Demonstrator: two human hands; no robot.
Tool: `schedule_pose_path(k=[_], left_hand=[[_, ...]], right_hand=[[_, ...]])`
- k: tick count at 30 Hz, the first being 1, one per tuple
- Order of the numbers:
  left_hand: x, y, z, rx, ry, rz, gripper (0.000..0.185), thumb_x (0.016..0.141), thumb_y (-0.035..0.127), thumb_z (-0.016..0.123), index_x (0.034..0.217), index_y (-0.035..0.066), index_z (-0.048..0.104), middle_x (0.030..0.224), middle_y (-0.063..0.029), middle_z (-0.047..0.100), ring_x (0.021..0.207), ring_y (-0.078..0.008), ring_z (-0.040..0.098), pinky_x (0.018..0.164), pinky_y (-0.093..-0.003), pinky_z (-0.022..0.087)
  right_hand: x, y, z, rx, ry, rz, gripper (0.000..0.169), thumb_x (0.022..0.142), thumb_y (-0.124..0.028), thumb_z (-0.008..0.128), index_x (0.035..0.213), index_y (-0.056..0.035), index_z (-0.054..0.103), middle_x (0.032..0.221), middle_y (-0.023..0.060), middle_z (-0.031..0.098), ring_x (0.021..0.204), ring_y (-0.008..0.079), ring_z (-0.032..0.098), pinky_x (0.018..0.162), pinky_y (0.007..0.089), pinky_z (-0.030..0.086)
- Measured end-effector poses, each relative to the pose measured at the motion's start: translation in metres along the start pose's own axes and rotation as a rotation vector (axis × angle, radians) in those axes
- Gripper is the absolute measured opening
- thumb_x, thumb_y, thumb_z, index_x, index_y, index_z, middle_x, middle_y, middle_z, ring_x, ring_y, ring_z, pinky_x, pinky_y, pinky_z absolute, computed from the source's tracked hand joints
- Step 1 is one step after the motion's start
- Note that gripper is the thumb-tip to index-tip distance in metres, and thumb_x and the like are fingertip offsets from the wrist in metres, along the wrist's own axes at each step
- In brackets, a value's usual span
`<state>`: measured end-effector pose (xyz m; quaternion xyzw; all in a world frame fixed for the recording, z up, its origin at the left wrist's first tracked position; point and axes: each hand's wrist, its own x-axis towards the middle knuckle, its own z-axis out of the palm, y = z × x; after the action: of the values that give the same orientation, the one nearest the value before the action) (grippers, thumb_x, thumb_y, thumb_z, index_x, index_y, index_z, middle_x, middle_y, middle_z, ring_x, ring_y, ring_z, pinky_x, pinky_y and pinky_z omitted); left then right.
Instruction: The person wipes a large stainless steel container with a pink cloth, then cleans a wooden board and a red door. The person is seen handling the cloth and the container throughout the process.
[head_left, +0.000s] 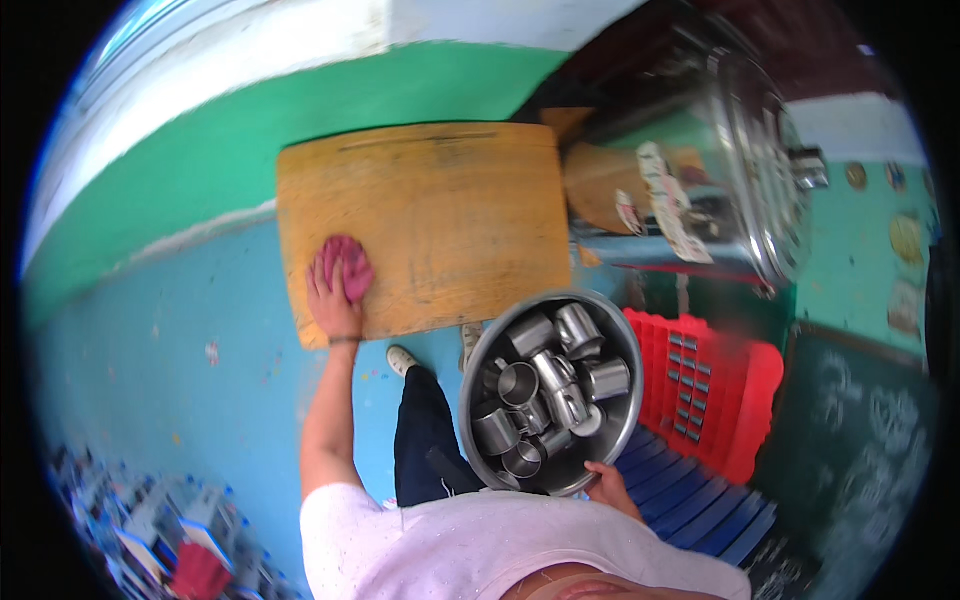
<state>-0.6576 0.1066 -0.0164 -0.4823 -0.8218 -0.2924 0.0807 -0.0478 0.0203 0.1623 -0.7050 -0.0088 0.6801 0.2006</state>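
My left hand (334, 300) presses a crumpled pink cloth (351, 264) onto the left front part of a worn wooden tabletop (450, 217). With its fingers over the rim, my right hand (611, 487) grips a large steel basin (626, 420) against my body. Several metal mugs (517, 384) lie jumbled inside the basin, some upright and some on their sides. The basin hangs just in front of the table's right front corner. Part of my right hand is hidden below the rim.
A big shiny steel container (675, 187) with a lid stands right of the table. Nearer are a red plastic crate (705, 390), blue slats (682, 495) and a chalkboard (847, 420) with writing. A green-and-white wall (300, 105) runs behind. Small chairs (165, 517) crowd the lower left.
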Motion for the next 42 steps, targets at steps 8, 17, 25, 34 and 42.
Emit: schedule_pose_path(k=[8, 17, 25, 34, 42], left_hand=[[-0.068, 0.142, 0.065, -0.136, -0.251, 0.181, 0.057, 0.076, 0.01, 0.067, 0.133, 0.019, 0.059, 0.151, -0.0131, 0.045, 0.138, -0.0406, 0.043, 0.099, -0.0506, 0.046], [-0.212, 0.158, -0.012, -0.376, -0.858, -0.087, 0.045, 0.077, 0.016, 0.071, 0.121, 0.012, 0.066, 0.141, -0.0171, 0.052, 0.127, -0.0403, 0.05, 0.099, -0.0466, 0.046], [-0.209, 0.146, -0.101, -0.492, -0.551, -0.199, 0.048, 0.071, -0.004, 0.058, 0.117, 0.007, 0.066, 0.123, -0.0186, 0.064, 0.116, -0.0407, 0.057, 0.101, -0.0448, 0.045], [-0.246, 0.141, -0.151, -0.802, -0.429, -0.706, 0.049, 0.08, -0.006, 0.051, 0.129, -0.007, 0.059, 0.124, -0.0119, 0.064, 0.109, -0.0218, 0.059, 0.099, -0.034, 0.045], [-0.338, 0.191, -0.098, -0.467, -0.217, -0.981, 0.042, 0.085, 0.012, 0.065, 0.125, -0.002, 0.062, 0.111, -0.0115, 0.069, 0.088, -0.022, 0.063, 0.077, -0.0366, 0.054]], right_hand=[[-0.004, -0.005, 0.0, 0.042, 0.007, -0.043, 0.022, 0.084, 0.001, 0.066, 0.105, 0.0023, 0.064, 0.099, 0.0128, 0.07, 0.094, 0.0256, 0.069, 0.091, 0.0418, 0.055], [0.059, -0.07, 0.137, -0.027, -0.226, -0.275, 0.025, 0.085, -0.001, 0.068, 0.11, 0.001, 0.064, 0.103, 0.0103, 0.069, 0.092, 0.0214, 0.068, 0.084, 0.0369, 0.056], [0.16, -0.032, 0.248, -0.074, -0.232, -0.353, 0.034, 0.079, -0.012, 0.075, 0.108, 0.0024, 0.062, 0.092, 0.0129, 0.069, 0.076, 0.0256, 0.07, 0.064, 0.04, 0.059], [0.149, -0.082, 0.226, -0.294, -0.562, -0.319, 0.075, 0.082, -0.064, 0.071, 0.132, -0.009, 0.058, 0.126, 0.0099, 0.063, 0.1, 0.0257, 0.068, 0.077, 0.0415, 0.061], [0.292, -0.095, -0.091, -0.861, -0.185, -0.955, 0.039, 0.088, -0.044, 0.069, 0.105, -0.0096, 0.071, 0.095, 0.0133, 0.072, 0.086, 0.0312, 0.069, 0.075, 0.0424, 0.052]])
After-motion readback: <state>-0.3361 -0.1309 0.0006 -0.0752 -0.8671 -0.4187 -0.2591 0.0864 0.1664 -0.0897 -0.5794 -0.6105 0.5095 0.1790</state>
